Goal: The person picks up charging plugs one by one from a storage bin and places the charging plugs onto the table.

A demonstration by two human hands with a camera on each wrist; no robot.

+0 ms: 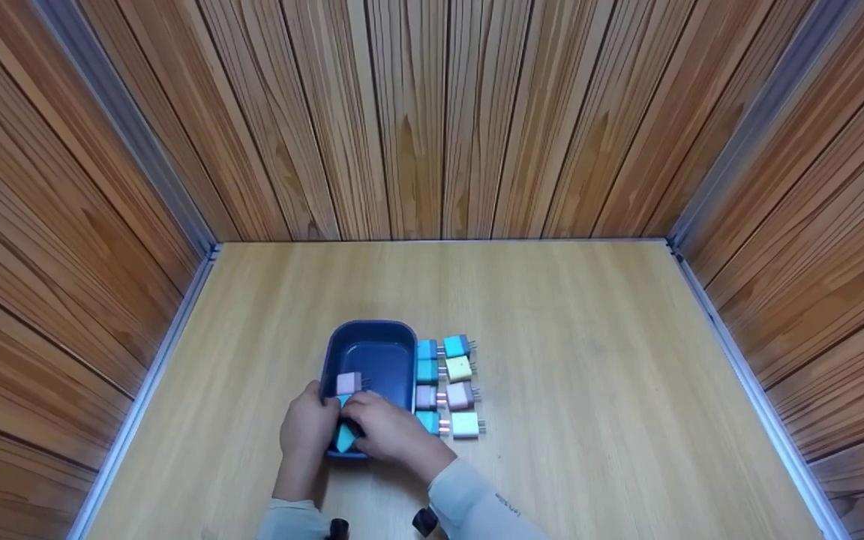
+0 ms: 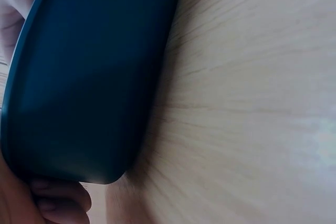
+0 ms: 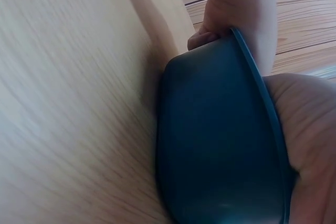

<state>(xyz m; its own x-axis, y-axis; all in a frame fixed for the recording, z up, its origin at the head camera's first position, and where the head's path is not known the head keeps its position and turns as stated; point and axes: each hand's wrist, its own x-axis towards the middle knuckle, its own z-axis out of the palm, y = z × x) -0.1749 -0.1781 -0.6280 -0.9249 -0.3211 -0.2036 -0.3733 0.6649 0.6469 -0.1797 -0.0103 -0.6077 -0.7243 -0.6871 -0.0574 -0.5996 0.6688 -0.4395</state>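
A dark blue rectangular tray (image 1: 372,334) stands on the table. My left hand (image 1: 307,424) grips its near left rim; the right wrist view shows those fingers curled at the tray's edge. My right hand (image 1: 391,431) reaches over the right side into the near end, its fingers bent beside a turquoise charger plug (image 1: 346,439). What its fingertips hold is hidden, so I cannot tell if they pinch that plug. A pale pink charger plug (image 1: 348,383) lies in the tray just beyond both hands, prongs to the right.
Along the tray's right side, charger plugs stand in two columns, prongs to the right. Among them are a turquoise plug (image 1: 456,346), a yellow plug (image 1: 458,368), a pink plug (image 1: 460,395) and a white plug (image 1: 466,425). Wood-panelled walls (image 1: 417,120) enclose the table (image 1: 589,390) at the back and sides.
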